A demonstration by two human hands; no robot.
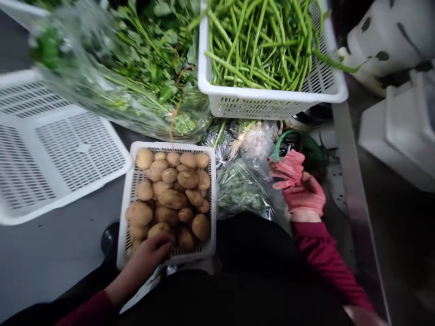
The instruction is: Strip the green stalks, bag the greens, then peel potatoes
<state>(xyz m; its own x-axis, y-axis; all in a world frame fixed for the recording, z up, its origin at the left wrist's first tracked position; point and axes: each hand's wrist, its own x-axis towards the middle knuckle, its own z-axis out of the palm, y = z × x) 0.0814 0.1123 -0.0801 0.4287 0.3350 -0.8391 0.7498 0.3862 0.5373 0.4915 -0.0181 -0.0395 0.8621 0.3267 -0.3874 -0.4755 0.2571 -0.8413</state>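
A white slatted basket (212,199) full of potatoes (172,198) stands in front of me. My left hand (157,251) is bare and reaches over its near rim. The fingers curl closed against the nearest potatoes; what lies inside them is hidden. To the right, my right hand (306,194) wears a pink glove and is closed round a second, crumpled pink glove (288,168). A curved green handle (283,139) is just behind that glove. Below and left of it lies a clear plastic bag of green leaves (243,188).
A white basket of long green beans (258,45) stands at the back. Leafy greens in a clear bag (136,90) lie beside it. At left is a white slatted basket (81,147); white containers (396,131) stand at right, beyond a metal edge (356,190).
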